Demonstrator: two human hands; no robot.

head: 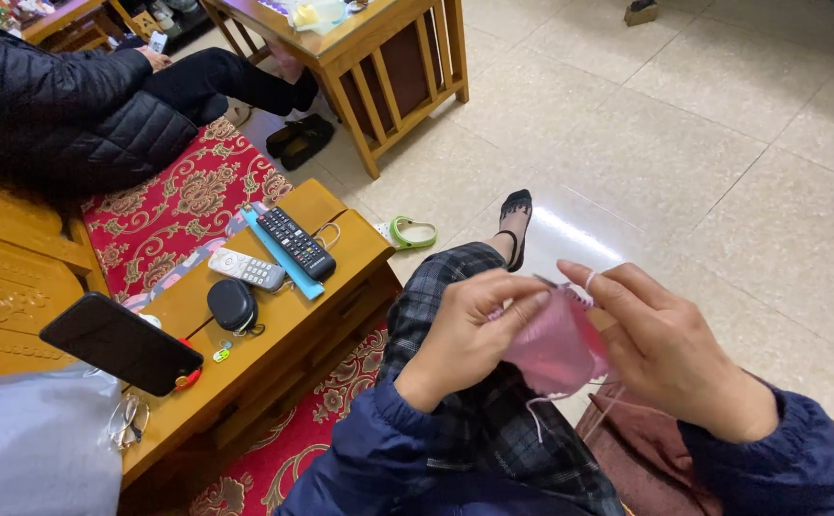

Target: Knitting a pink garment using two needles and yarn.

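My left hand (465, 330) and my right hand (670, 349) both hold a small piece of pink knitting (555, 349) over my lap. Thin knitting needles (555, 283) stick out at its top edge between my fingertips. Pale yarn is looped over my right forefinger, and a loose strand hangs below the fabric. My legs are in dark plaid trousers (455, 277), and one foot in a black sock (515, 220) is stretched out over the tiled floor.
To my left a wooden side table (340, 248) carries a black remote (294, 241), a white remote (247, 269), a round black case (232, 304) and a black phone (120, 342). Another person in a black jacket (63, 105) sits beyond. A wooden table (379, 57) stands further off.
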